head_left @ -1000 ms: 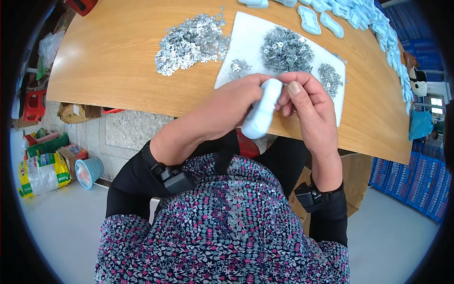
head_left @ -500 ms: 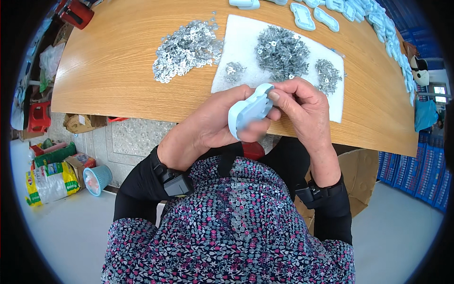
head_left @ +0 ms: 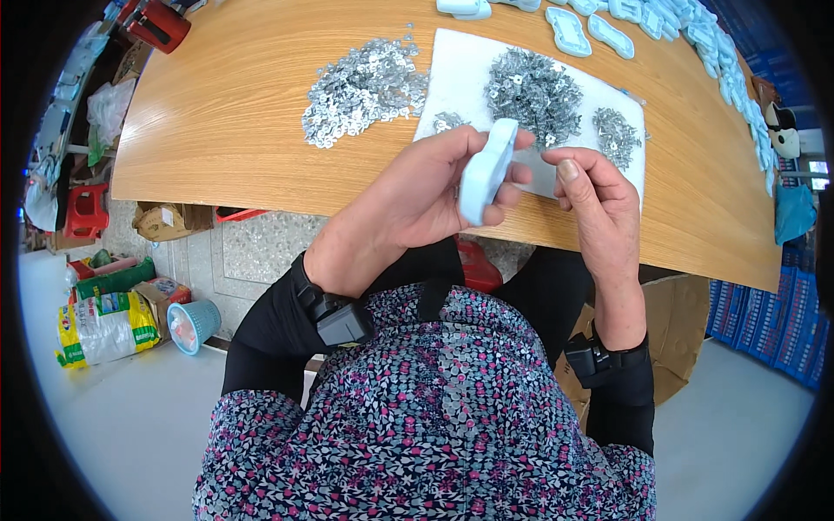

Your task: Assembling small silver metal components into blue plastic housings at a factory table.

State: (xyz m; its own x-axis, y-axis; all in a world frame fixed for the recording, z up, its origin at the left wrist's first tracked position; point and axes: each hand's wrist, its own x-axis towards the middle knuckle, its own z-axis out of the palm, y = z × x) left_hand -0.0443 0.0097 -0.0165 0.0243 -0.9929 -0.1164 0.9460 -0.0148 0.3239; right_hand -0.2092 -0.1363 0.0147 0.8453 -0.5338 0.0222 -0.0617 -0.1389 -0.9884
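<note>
My left hand (head_left: pixel 430 182) is closed round a pale blue plastic shell (head_left: pixel 488 174), tilted nearly on edge over the table's near side. Its inner side mostly faces away from view. To the right, apart from the shell, my right hand (head_left: pixel 604 204) has its thumb pressed to a curled index finger; whatever the tips pinch is too small or hidden. Beyond both hands lies a white mat (head_left: pixel 456 74) bearing a large heap of small metal pieces (head_left: pixel 532 94) and smaller heaps (head_left: pixel 615 137) on either side. Left of the mat, shiny metal washer-like pieces (head_left: pixel 360 91) are piled on the wood.
More pale blue shells (head_left: pixel 569 33) line the far right of the wooden table (head_left: pixel 217 130). A red container (head_left: pixel 155 24) stands at its far left corner. On the floor are a blue wastebasket (head_left: pixel 198 326), a yellow-and-white bag (head_left: pixel 113 330) and a cardboard box (head_left: pixel 682 339).
My right hand has left the shell and moved right. My left hand has turned the shell more upright, hiding its inside. The whole view has shifted slightly.
</note>
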